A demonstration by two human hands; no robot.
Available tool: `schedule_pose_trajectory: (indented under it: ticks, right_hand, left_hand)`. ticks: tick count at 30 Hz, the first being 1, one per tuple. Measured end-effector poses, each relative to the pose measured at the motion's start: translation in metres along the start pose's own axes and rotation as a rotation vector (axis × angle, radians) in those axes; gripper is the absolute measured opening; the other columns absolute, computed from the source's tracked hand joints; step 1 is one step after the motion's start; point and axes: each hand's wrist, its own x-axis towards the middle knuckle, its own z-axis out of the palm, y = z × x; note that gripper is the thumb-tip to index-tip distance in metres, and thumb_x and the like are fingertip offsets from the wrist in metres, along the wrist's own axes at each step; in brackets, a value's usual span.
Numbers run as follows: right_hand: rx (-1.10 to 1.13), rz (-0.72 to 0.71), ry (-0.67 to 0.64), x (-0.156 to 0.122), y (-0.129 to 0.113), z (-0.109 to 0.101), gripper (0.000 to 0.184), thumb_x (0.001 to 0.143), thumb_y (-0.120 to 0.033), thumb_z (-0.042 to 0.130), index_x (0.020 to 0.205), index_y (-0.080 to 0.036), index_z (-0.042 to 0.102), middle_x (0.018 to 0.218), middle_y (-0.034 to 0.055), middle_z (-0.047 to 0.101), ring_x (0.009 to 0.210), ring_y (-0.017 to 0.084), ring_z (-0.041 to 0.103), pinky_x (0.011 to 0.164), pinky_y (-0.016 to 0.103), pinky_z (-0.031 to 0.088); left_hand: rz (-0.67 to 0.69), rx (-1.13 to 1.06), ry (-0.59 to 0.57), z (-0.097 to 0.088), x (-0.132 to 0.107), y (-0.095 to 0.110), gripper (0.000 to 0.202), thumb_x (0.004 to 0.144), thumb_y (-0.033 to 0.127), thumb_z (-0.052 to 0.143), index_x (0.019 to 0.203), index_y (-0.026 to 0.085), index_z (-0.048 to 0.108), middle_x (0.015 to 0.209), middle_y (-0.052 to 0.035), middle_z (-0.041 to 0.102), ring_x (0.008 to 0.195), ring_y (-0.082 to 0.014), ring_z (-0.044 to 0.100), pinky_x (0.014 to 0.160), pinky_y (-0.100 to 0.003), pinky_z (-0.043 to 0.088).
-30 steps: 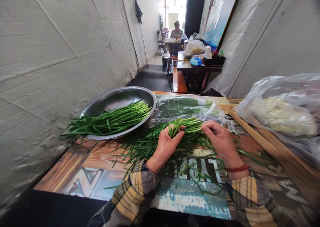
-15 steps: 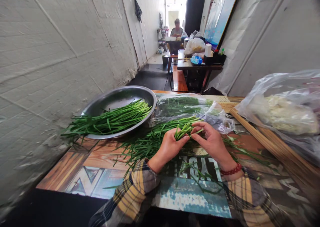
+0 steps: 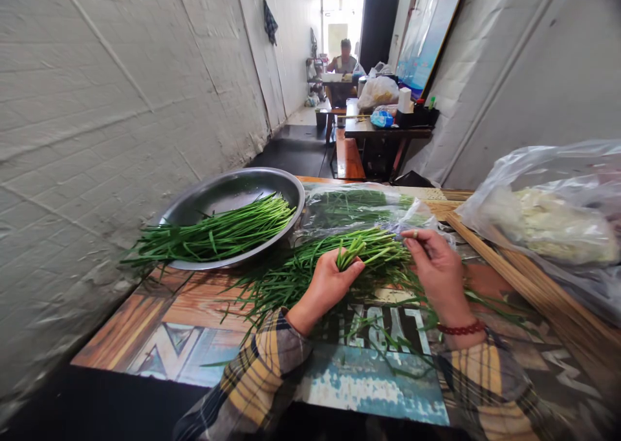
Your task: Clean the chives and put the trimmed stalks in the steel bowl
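Wrapped round a small bunch of garlic chives, my left hand is closed, with the pale stem ends pointing up and right. My right hand is apart from the bunch, its thumb and fingers pinched together at the right. A tiny pale bit shows at those fingertips, too small to name. Beneath and behind both hands lies a loose pile of chives on the table. More chives rest in a steel basin at the left, their leaves hanging over its rim.
A clear plastic bag of greens lies behind the pile. Wooden sticks and a plastic bag with pale contents are at the right. Farther back stand a cluttered table, a bench and a seated person.
My right hand has moved right, away from the chive bunch, and its fingers have drawn together. The left hand stays in place with the bunch. The far person's posture has shifted.
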Motion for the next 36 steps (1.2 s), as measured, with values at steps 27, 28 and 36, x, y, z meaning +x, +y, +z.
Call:
schedule_pose_trajectory:
  ticks: [27,28,36]
  right_hand:
    - [0.663,0.478,0.067,-0.004,0.003,0.025,0.021,0.072,-0.04,0.075,0.074,-0.021,0.066,0.072,-0.0012,0.057,0.064,0.013,0.048,0.06,0.026,0.041]
    - [0.668,0.449,0.089,-0.001,0.004,0.021,0.021,0.074,-0.041,0.074,0.072,-0.022,0.065,0.071,-0.0012,0.056,0.064,0.013,0.048,0.06,0.026,0.041]
    - [0.294,0.207,-0.049,0.002,0.007,0.01,0.024,0.084,-0.046,0.062,0.082,-0.022,0.066,0.079,0.0008,0.062,0.076,0.017,0.054,0.072,0.03,0.042]
  left_hand:
    - [0.128,0.14,0.002,0.001,-0.001,0.001,0.016,0.079,0.02,0.061,0.065,0.015,0.06,0.066,0.0006,0.056,0.065,-0.0123,0.05,0.064,-0.024,0.037]
    - [0.122,0.129,0.005,0.001,-0.001,0.001,0.015,0.08,0.021,0.061,0.065,0.015,0.06,0.066,0.0006,0.056,0.065,-0.0123,0.05,0.064,-0.024,0.037]
    - [0.047,0.056,0.028,0.001,0.0,0.001,0.015,0.079,0.026,0.062,0.069,0.014,0.063,0.066,0.0007,0.057,0.064,-0.0122,0.05,0.063,-0.023,0.038]
